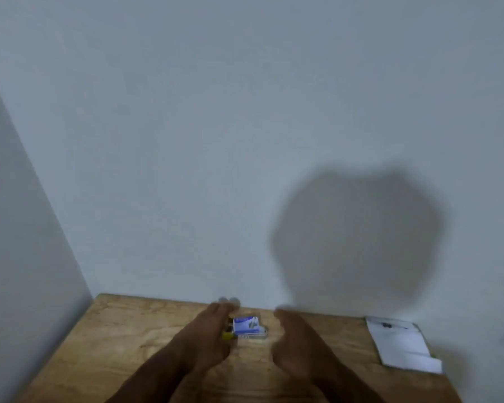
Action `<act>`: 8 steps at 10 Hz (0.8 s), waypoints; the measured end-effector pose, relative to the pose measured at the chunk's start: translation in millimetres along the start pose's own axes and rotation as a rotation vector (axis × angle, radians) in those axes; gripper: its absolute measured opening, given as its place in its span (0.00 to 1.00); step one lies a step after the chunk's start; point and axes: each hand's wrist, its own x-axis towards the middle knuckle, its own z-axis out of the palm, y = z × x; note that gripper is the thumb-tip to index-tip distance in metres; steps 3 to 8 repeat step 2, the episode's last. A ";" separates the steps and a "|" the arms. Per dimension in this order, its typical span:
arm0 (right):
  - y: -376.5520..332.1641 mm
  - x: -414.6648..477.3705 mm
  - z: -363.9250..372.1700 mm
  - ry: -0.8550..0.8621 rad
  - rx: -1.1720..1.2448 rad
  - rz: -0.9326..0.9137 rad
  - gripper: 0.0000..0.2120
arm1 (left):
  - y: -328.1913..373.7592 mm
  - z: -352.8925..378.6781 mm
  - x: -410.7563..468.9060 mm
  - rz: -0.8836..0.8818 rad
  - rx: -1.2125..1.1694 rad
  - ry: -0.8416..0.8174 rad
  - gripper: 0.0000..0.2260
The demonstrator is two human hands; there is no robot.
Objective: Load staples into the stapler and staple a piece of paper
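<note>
A: Nearest are the two forearms reaching over the wooden table (122, 338). How do the hands stand?

B: The right hand (296, 341) is spread and empty, just right of the staple box (246, 325), not touching it. The left hand (207, 333) lies against the box's left side, fingers extended; blur hides whether it grasps anything.

A: Anything else?

B: White paper (402, 344) lies well right of the box. A yellow item (227, 335), perhaps the stapler, shows at the box's left, beside the left hand.
</note>
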 end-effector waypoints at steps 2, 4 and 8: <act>-2.0 -58.8 -70.7 -0.076 -0.162 0.067 0.30 | 67.6 -47.0 -25.8 -0.073 0.199 -0.169 0.28; -2.0 -58.8 -70.7 -0.076 -0.162 0.067 0.30 | 67.6 -47.0 -25.8 -0.073 0.199 -0.169 0.28; -2.0 -58.8 -70.7 -0.076 -0.162 0.067 0.30 | 67.6 -47.0 -25.8 -0.073 0.199 -0.169 0.28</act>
